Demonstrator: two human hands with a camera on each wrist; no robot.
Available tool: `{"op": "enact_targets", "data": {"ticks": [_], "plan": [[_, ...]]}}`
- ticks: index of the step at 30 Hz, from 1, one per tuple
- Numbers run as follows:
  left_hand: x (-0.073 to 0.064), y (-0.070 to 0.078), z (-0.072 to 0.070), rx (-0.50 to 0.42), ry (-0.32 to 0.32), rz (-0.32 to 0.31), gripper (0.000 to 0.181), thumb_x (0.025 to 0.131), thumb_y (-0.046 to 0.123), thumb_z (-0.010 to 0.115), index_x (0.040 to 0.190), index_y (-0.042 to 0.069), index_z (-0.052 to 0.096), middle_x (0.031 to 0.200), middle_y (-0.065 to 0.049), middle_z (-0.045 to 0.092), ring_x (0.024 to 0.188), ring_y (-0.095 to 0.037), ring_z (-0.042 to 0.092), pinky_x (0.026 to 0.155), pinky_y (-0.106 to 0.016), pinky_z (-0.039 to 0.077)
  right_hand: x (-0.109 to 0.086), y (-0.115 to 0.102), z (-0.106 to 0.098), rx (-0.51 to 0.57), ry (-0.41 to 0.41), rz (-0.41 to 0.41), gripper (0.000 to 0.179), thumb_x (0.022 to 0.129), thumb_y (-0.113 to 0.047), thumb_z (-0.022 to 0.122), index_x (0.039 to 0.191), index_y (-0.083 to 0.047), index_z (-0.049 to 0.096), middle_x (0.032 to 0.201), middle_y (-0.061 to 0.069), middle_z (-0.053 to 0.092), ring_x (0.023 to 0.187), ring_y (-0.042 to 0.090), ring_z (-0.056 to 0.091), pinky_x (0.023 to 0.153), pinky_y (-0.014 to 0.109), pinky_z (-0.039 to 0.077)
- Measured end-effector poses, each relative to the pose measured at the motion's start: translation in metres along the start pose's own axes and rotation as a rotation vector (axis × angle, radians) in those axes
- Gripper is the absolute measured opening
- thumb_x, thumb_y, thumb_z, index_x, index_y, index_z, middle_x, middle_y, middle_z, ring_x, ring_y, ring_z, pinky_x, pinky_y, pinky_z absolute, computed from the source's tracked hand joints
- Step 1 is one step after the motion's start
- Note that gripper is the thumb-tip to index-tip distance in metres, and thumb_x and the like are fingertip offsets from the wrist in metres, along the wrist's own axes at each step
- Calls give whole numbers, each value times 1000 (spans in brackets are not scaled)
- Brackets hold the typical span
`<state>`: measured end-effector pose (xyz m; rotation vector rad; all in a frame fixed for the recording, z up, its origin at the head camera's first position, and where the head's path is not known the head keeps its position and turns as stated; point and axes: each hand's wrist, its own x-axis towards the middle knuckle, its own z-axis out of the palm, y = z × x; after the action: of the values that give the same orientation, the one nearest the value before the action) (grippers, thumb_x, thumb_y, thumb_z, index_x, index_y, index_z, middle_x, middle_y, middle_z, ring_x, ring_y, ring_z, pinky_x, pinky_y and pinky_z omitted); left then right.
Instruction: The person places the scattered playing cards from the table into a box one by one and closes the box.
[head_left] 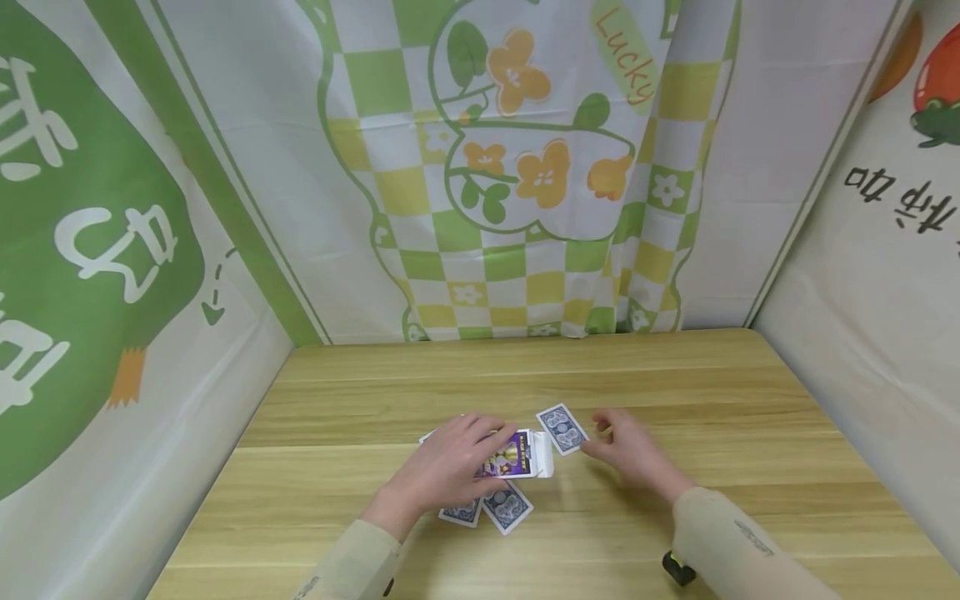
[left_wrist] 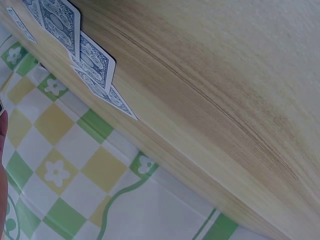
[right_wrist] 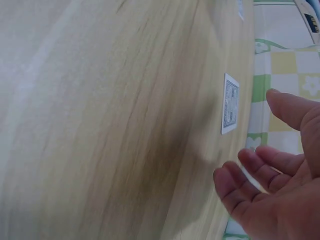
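My left hand [head_left: 447, 460] grips a purple and yellow playing card box [head_left: 517, 456] from above, thumb on the near side and fingers on the far side. The box's white flap end [head_left: 543, 454] stands open toward the right. Below it, blue-backed playing cards [head_left: 507, 505] lie overlapping on the table, partly covered by this hand; several spread cards [left_wrist: 60, 27] show in the left wrist view. A single face-down card [head_left: 562, 428] lies right of the box. Beside that card is my right hand [head_left: 632, 450], its fingers loosely bent and nothing held in the right wrist view.
The wooden table [head_left: 360, 375] reaches back to a green and yellow checked cloth [head_left: 487, 262]. Printed cloth walls stand on the left [head_left: 247, 275] and right [head_left: 847, 275]. A dark band [head_left: 678, 568] shows near the right forearm.
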<state>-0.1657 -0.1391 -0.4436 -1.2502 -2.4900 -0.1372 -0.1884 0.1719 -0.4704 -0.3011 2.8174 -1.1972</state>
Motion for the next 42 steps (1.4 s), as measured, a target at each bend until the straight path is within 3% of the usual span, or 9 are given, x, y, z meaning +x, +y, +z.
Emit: {"op": "enact_targets", "data": {"ticks": [14, 20, 32, 37, 42], "plan": [[-3, -3, -2, -13, -83, -52, 78, 89, 52, 74, 153, 16, 47, 142, 1, 57, 128, -19, 54, 114, -39, 44, 18, -4, 20, -270, -50, 74, 81, 85, -39, 81, 136, 16, 52, 136, 35, 53, 128, 52, 47, 110, 65, 41], [-4, -4, -4, -18, -91, -65, 79, 88, 52, 74, 153, 15, 47, 144, -1, 56, 130, -20, 53, 115, -40, 43, 23, -3, 27, -325, -43, 90, 87, 81, -47, 83, 134, 14, 53, 133, 33, 51, 121, 45, 50, 104, 62, 47], [-7, -5, -5, -14, -84, -75, 80, 88, 53, 74, 153, 16, 47, 142, 0, 57, 128, -19, 54, 115, -40, 43, 27, -4, 42, -535, -5, 19, 99, 72, -68, 80, 125, 12, 56, 114, 24, 56, 105, 38, 53, 93, 55, 53], [-8, -5, -5, -13, -61, -71, 80, 87, 51, 77, 152, 14, 48, 140, -2, 58, 126, -20, 55, 112, -40, 46, 28, -6, 44, -562, -4, 7, 89, 81, -62, 77, 125, 12, 54, 116, 25, 54, 108, 41, 52, 96, 59, 52], [-8, -6, -5, -8, -40, -62, 82, 85, 50, 79, 151, 13, 49, 138, -2, 59, 124, -21, 56, 111, -41, 47, 30, -7, 41, -507, -35, 20, 78, 86, -49, 78, 128, 12, 53, 122, 27, 53, 114, 43, 51, 100, 61, 48]]}}
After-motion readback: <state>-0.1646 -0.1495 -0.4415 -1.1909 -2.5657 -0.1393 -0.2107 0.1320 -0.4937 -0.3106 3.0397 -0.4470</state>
